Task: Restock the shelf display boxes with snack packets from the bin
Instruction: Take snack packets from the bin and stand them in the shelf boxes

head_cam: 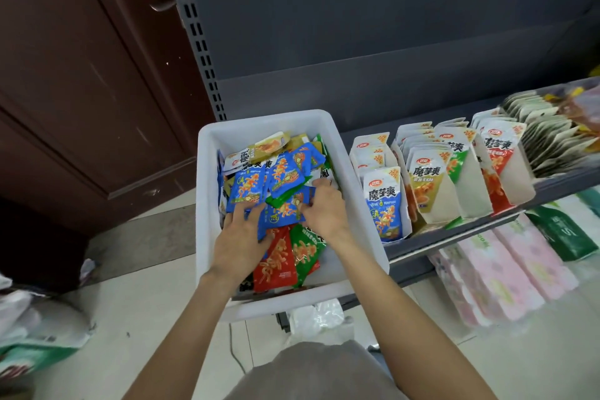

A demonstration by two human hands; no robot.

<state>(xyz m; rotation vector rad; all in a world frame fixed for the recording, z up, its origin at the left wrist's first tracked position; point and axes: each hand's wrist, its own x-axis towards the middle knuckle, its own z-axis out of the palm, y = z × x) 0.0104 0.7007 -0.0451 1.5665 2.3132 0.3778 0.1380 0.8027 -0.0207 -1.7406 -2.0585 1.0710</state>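
Observation:
A white plastic bin (207, 191) sits on the left end of the grey shelf, heaped with several blue, red, green and yellow snack packets. Both of my hands are inside it. My left hand (242, 237) presses down on blue packets (245, 188) at the heap's left. My right hand (324, 208) pinches a blue packet (285, 209) near the middle. To the right of the bin stand several white display boxes: the nearest one (384, 201) shows blue packets, the one beside it (428, 182) yellow ones, and further boxes green and red.
A grey shelf (454, 230) with a dark back panel carries the boxes. Pink and green tissue packs (506, 263) lie on the level below. A brown wooden door (81, 75) stands at left. Loose bags (35, 328) lie on the tiled floor at lower left.

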